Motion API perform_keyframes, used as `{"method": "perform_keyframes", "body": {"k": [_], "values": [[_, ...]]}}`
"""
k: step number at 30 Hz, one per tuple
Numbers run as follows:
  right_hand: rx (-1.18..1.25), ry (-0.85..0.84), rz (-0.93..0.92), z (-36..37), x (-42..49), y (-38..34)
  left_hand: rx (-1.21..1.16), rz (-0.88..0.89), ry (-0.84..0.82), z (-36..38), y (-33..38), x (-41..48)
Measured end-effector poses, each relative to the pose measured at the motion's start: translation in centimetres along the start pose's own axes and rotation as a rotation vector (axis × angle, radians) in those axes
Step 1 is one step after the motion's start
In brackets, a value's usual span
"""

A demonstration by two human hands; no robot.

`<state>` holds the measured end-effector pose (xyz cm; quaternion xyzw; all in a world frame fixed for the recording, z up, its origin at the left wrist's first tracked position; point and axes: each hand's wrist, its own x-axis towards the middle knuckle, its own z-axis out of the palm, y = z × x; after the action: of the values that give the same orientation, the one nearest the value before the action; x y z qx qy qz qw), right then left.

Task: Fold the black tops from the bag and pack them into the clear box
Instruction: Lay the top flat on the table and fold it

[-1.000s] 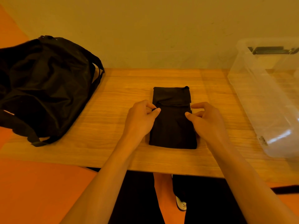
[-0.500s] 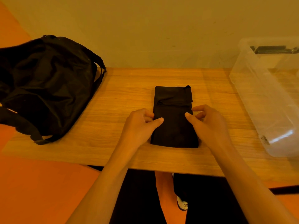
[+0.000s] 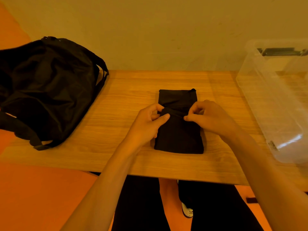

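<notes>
Wooden table [image 3: 116,164] pushed up against a plain wall [image 3: 150,30], warm orange light over everything. The black top [image 3: 179,137] sits in the middle of it, already folded down to a narrow strip running away from the person.

What's new: half a second ago both hands were just parked at the sides of the strip with the thumbs resting on it. Now the left hand [image 3: 146,125] and right hand [image 3: 210,119] have each pinched the cloth between thumb and fingers, one at each side edge, and there's a raised ridge of fabric strung between them across the middle. To me that looks like the start of the crosswise fold, so this top is probably one or two folds from being ready to pack.

Containers: the black bag [image 3: 46,90] is slumped at the left end of the table, well apart from the top, and I can't see inside it. The clear box [image 3: 275,105] is at the right end. I don't see any folded tops through its wall, just a dark strip [image 3: 281,51] near the far rim, maybe a latch, can't tell.
</notes>
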<state>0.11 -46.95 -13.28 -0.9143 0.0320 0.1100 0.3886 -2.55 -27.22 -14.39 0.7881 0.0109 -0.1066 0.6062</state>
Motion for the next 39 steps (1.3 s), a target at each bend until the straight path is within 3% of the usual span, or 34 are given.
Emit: {"method": "perform_keyframes", "body": {"k": [6, 14, 22, 27, 39], "values": [[0.181, -0.077, 0.051, 0.0, -0.3, -0.2, -0.024, 0.000, -0.049, -0.1, 0.3, -0.1], [0.040, -0.256, 0.083, -1.1, -0.7, -1.4, -0.031, 0.004, -0.072, -0.4, 0.5, -0.5], [0.234, -0.204, 0.169, -2.0, -1.5, -0.1, 0.021, -0.066, 0.014, 0.0, -0.1, -0.1], [0.242, -0.122, 0.226, -1.5, -2.5, 0.5, 0.220, -0.138, 0.146, -0.2, -0.5, 0.1], [0.308, -0.066, 0.229, 0.1, -5.5, 1.2, 0.135, -0.205, 0.143, -0.3, 0.0, -3.2]]}}
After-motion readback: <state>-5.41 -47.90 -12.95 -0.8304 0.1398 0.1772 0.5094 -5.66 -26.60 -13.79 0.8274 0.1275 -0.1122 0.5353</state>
